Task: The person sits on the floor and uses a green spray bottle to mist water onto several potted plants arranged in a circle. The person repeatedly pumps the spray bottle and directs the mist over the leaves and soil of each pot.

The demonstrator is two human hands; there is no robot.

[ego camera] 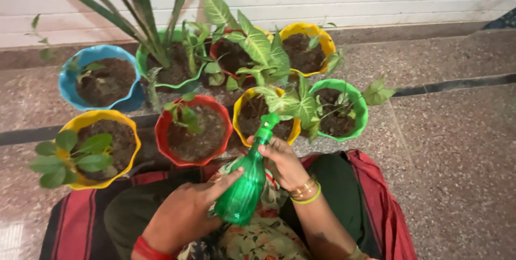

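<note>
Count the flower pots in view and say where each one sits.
8. Back row: blue pot, green pot, red pot, yellow pot. Front row: yellow pot, red pot, yellow pot, green pot. Leaves may hide others.

The spray bottle is covering the near rim of the yellow pot behind it, and its nozzle is blurring into the leaves there. The left hand is running out of the picture's bottom edge at the wrist, its palm side hidden. The right hand is hiding its fingers partly behind the bottle's neck. The tall plant is being cut off by the top edge. Leaves are masking the soil in the rear red pot.
</note>
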